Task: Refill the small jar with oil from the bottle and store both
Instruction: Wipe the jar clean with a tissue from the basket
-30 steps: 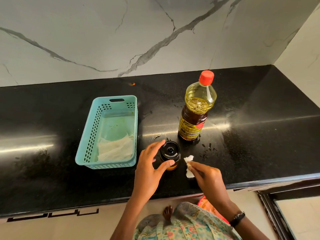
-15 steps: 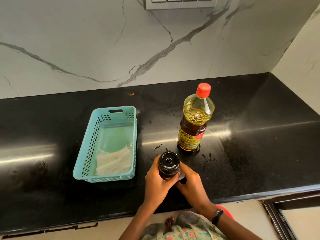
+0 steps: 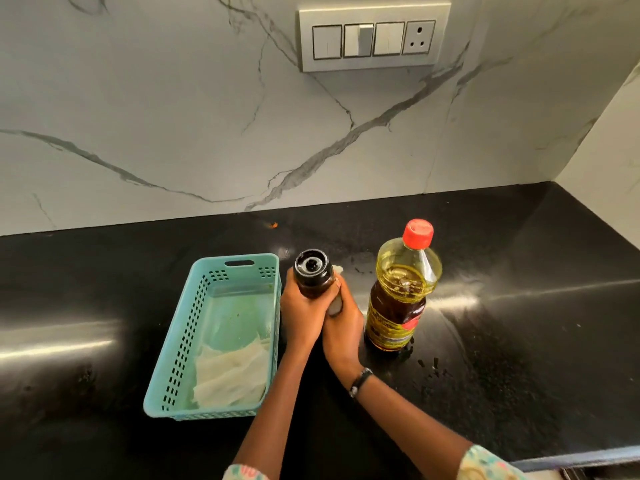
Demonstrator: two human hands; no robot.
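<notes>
The small dark jar (image 3: 313, 273) with a black lid is lifted off the black counter (image 3: 519, 306), between the basket and the bottle. My left hand (image 3: 303, 315) wraps its left side. My right hand (image 3: 341, 323) presses against its lower right side, a bit of white tissue (image 3: 337, 270) showing past its fingers. The oil bottle (image 3: 401, 289) with a red cap stands upright just right of my hands, holding yellow oil.
A teal plastic basket (image 3: 180, 344) sits left of my hands with white crumpled paper (image 3: 232, 374) in its near end. A switch panel (image 3: 374, 38) is on the marble wall. Small dark spots lie on the counter near the bottle's base.
The jar went from standing on the counter to being held up in both hands. My right hand moved in with the tissue onto the jar. The view tilted upward.
</notes>
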